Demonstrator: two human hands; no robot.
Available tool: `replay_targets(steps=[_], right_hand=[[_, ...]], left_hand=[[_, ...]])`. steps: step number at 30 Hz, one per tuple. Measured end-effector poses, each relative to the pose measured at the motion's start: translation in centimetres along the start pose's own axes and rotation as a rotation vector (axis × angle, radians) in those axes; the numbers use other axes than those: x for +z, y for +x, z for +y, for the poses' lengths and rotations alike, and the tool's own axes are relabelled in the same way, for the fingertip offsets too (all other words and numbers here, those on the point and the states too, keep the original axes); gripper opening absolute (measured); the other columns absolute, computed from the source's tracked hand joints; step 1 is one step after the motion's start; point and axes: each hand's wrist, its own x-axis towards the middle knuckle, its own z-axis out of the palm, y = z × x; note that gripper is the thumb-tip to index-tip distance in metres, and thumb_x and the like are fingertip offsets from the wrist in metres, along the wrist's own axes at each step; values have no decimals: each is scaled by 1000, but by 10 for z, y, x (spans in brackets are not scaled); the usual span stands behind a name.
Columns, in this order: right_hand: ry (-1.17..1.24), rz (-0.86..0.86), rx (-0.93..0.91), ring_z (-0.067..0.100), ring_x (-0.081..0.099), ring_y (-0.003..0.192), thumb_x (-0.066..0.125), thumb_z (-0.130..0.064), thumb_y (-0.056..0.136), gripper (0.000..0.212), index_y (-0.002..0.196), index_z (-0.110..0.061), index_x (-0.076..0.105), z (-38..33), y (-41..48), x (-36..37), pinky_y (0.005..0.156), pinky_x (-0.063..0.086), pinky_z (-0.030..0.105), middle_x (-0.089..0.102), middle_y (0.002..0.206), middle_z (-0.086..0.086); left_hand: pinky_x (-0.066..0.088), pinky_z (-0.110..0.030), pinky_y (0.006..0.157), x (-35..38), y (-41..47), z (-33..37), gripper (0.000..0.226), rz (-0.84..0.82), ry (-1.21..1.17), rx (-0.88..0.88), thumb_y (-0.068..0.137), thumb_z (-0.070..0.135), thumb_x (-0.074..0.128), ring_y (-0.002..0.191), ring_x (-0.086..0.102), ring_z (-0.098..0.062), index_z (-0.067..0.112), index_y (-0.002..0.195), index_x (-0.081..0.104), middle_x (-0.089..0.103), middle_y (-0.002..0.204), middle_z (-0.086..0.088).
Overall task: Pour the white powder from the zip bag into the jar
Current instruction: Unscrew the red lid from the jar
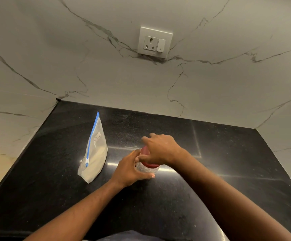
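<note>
Head view, frame centre: left hand (pixel 130 170) clasps the likely rigid, slippery jar (pixel 147 168), right hand (pixel 160 148) grips its red lid (pixel 149 164); limp zip bag (pixel 94 153) suits holding near its seal.

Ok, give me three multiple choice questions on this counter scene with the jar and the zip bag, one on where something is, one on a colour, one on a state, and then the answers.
1. Where is the zip bag relative to the jar?
A. To its left, apart from it
B. Lying on top of it
C. Behind it, against the wall

2. What colour is the jar's lid?
A. Blue
B. Red
C. White

3. What state is the jar in?
A. Open and full of powder
C. Tipped on its side
B. Lid on, both hands on it

Answers:
1 A: the bag stands on the black counter with bare surface between it and the jar.
2 B: red shows under the right hand.
3 B: the right hand covers the lid while the left hand wraps the body.
</note>
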Motion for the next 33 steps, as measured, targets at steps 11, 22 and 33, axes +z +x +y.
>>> replay_targets(steps=[11, 22, 33], right_hand=[[555, 79, -250, 18, 46, 126, 83, -16, 72, 67, 127, -44, 58, 37, -24, 7, 96, 51, 31, 45, 142, -10], [1079, 657, 581, 26, 66, 100, 97, -27, 70, 43, 78, -11, 58, 71, -27, 158, 78, 58, 38, 66, 105, 4], [760, 393, 546, 30, 42, 145, 88, -44, 77, 38, 93, -18, 65, 64, -41, 165, 110, 43, 40, 58, 146, 10]], left_hand=[[61, -25, 93, -2, 0, 2, 91, -22, -12, -1, 54, 75, 92, 110, 66, 9, 50, 131, 51, 68, 122, 28], [58, -26, 96, -2, -1, 5, 103, 16, 66, -6, 50, 77, 90, 114, 65, 3, 43, 139, 50, 68, 128, 24], [43, -45, 120, -16, -6, 20, 132, -63, 54, -78, 52, 76, 90, 146, 45, -14, 34, 161, 30, 44, 162, 10]])
